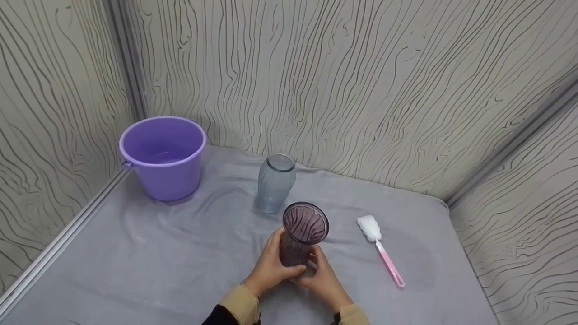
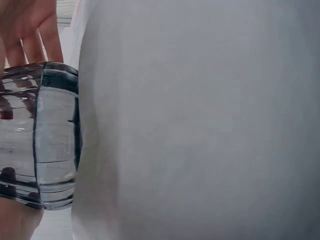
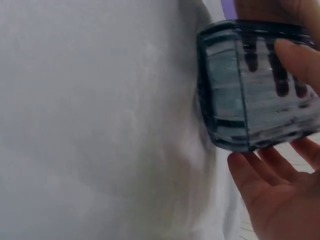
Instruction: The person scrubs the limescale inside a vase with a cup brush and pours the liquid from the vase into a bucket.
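Observation:
Both hands hold a purple ribbed glass vase (image 1: 305, 223) with a flared rim, mouth up. My left hand (image 1: 271, 266) grips its left side, the thumb across the near face. On the other side my right hand (image 1: 324, 279) has its fingers curved about the lower part. Fingertips of the right hand (image 3: 285, 197) touch the vase's side in the right wrist view, where the thick glass base (image 3: 222, 90) shows. Whether that base touches the cloth, I cannot tell. Just behind stands a blue-grey glass vase (image 1: 275, 185), upright.
A purple bucket (image 1: 169, 180) stands at the back left near the wall. To the right lies a brush (image 1: 390, 266) with a white sponge head and pink handle. Grey cloth (image 1: 180, 262) covers the table; patterned walls (image 1: 293, 81) rise behind and at both sides.

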